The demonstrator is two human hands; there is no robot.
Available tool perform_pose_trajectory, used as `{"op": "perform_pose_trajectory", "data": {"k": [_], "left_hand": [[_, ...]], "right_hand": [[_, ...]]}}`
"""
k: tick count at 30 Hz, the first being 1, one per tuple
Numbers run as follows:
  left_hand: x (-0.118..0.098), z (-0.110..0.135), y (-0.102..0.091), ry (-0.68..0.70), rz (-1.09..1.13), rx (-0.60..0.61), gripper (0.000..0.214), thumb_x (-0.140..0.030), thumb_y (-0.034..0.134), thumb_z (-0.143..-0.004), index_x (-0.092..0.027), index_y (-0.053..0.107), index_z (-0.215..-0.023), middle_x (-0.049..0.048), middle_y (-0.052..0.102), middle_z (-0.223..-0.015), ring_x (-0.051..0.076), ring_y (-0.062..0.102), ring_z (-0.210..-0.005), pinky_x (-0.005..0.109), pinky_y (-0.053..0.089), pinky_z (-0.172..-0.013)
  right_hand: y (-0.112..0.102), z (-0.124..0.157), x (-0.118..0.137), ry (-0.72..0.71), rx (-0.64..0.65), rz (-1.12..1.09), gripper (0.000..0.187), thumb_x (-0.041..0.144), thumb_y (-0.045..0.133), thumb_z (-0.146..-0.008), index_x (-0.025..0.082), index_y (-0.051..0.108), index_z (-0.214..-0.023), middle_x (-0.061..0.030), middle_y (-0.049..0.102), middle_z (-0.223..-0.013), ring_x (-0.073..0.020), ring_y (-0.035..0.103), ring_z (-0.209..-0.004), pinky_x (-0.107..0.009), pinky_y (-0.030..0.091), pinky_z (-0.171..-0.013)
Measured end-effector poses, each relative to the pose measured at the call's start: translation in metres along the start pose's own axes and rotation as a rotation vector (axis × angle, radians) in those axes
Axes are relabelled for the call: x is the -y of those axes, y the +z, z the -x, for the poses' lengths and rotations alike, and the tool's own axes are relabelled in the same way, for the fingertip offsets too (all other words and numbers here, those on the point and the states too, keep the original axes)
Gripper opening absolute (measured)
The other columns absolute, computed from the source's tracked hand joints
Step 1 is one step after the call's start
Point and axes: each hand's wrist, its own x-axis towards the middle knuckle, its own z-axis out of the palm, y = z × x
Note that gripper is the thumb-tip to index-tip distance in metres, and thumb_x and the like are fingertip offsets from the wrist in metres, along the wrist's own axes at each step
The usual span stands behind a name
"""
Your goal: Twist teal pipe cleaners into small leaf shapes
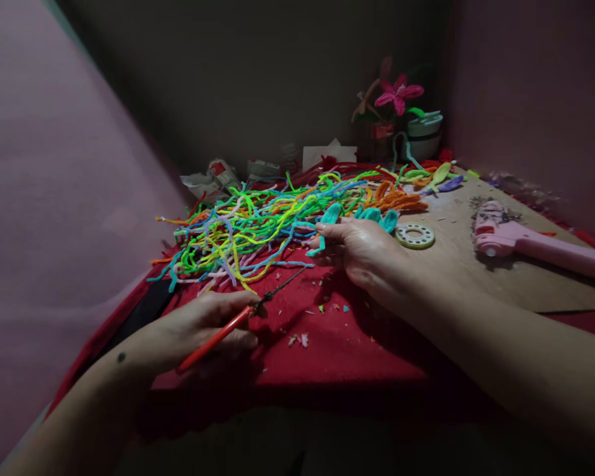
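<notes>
My left hand [213,327] is closed round the red handles of a small pair of scissors [238,318], whose thin dark blades point up to the right over the red cloth [327,350]. My right hand [359,248] pinches a teal pipe-cleaner piece [327,221] bent into loops, held just above the cloth. More teal loops [379,217] show behind its knuckles. A big tangle of coloured pipe cleaners [268,221] lies spread beyond both hands.
A pink glue gun [520,239] lies on a brown board [500,271] at the right, with a pale tape ring [415,236] near my right hand. At the back stand a pink pipe-cleaner flower [399,94], a pot [425,132] and crumpled wrappers [213,177]. Small clippings dot the cloth.
</notes>
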Motion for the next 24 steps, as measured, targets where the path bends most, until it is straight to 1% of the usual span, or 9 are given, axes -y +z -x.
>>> {"op": "perform_pose_trajectory", "data": {"k": [3,6,9,11,13,15,19,21,24], "left_hand": [[0.012,-0.011,-0.008,0.062,-0.492,-0.22,0.028,-0.038,0.057,-0.074,-0.017,0.061,-0.093,0.0036,0.062,-0.077,0.014,0.055,-0.067,0.023,0.043,-0.061],[0.011,-0.019,-0.004,0.09,-0.774,-0.366,0.026,-0.033,0.045,-0.082,-0.017,0.059,-0.098,0.0039,0.061,-0.077,0.015,0.053,-0.065,0.026,0.042,-0.061],[-0.003,-0.025,0.009,0.192,-0.916,-0.609,0.026,-0.032,0.044,-0.084,-0.016,0.059,-0.098,0.0092,0.059,-0.092,0.018,0.055,-0.08,0.029,0.043,-0.068],[-0.016,-0.031,0.02,0.336,-0.844,-0.744,0.024,-0.031,0.044,-0.085,-0.015,0.058,-0.096,0.0088,0.058,-0.094,0.017,0.054,-0.084,0.03,0.043,-0.074],[-0.027,-0.041,0.032,0.451,-0.697,-0.739,0.021,-0.032,0.047,-0.085,-0.017,0.056,-0.095,0.0055,0.058,-0.092,0.014,0.055,-0.08,0.025,0.044,-0.071],[-0.034,-0.054,0.043,0.503,-0.666,-0.822,0.018,-0.032,0.05,-0.083,-0.015,0.056,-0.089,0.0056,0.058,-0.088,0.015,0.055,-0.078,0.025,0.044,-0.068],[-0.037,-0.076,0.053,0.498,-0.688,-0.814,0.013,-0.024,0.046,-0.084,-0.015,0.053,-0.08,0.0057,0.056,-0.081,0.016,0.053,-0.073,0.027,0.042,-0.064],[-0.038,-0.08,0.052,0.488,-0.5,-0.743,0.012,-0.021,0.046,-0.082,-0.016,0.051,-0.073,0.0021,0.053,-0.071,0.013,0.05,-0.066,0.025,0.04,-0.061],[-0.041,-0.08,0.05,0.343,0.112,-0.473,0.018,-0.024,0.048,-0.081,-0.017,0.043,-0.064,-0.0036,0.045,-0.055,0.007,0.041,-0.045,0.02,0.034,-0.044]], "right_hand": [[0.0,0.004,0.003,-0.073,0.041,0.014,0.013,0.009,0.053,-0.076,0.016,0.05,-0.065,0.0009,0.057,-0.049,-0.0111,0.053,-0.039,-0.025,0.047,-0.041],[-0.001,0.007,0.001,-0.085,0.088,0.0,0.012,0.009,0.055,-0.074,0.017,0.048,-0.068,0.0021,0.057,-0.05,-0.0106,0.053,-0.04,-0.024,0.048,-0.042],[0.0,0.007,-0.002,-0.067,0.079,-0.005,0.013,0.008,0.056,-0.073,0.017,0.047,-0.068,0.0032,0.056,-0.049,-0.0101,0.053,-0.041,-0.022,0.046,-0.042],[0.001,0.005,-0.006,-0.067,0.076,0.001,0.013,0.009,0.058,-0.072,0.016,0.049,-0.068,0.0028,0.057,-0.05,-0.0091,0.052,-0.042,-0.019,0.042,-0.039],[0.001,0.003,-0.009,-0.062,0.083,-0.018,0.012,0.011,0.061,-0.07,0.016,0.05,-0.068,0.0021,0.057,-0.051,-0.0086,0.051,-0.042,-0.017,0.036,-0.036],[0.001,0.001,-0.012,-0.045,0.098,-0.082,0.015,0.011,0.064,-0.067,0.016,0.05,-0.067,0.0024,0.057,-0.052,-0.0083,0.05,-0.042,-0.017,0.034,-0.034],[-0.001,-0.002,-0.015,0.002,0.095,-0.188,0.023,0.009,0.069,-0.059,0.018,0.048,-0.062,0.0061,0.051,-0.049,-0.0062,0.044,-0.04,-0.018,0.034,-0.036],[-0.001,-0.002,-0.015,0.011,0.082,-0.191,0.022,0.009,0.069,-0.058,0.018,0.049,-0.061,0.0054,0.052,-0.05,-0.0061,0.044,-0.042,-0.017,0.034,-0.037],[0.0,0.0,-0.014,-0.04,0.103,-0.195,0.023,0.008,0.07,-0.054,0.017,0.049,-0.059,0.004,0.054,-0.054,-0.0071,0.048,-0.047,-0.018,0.036,-0.042]]}}
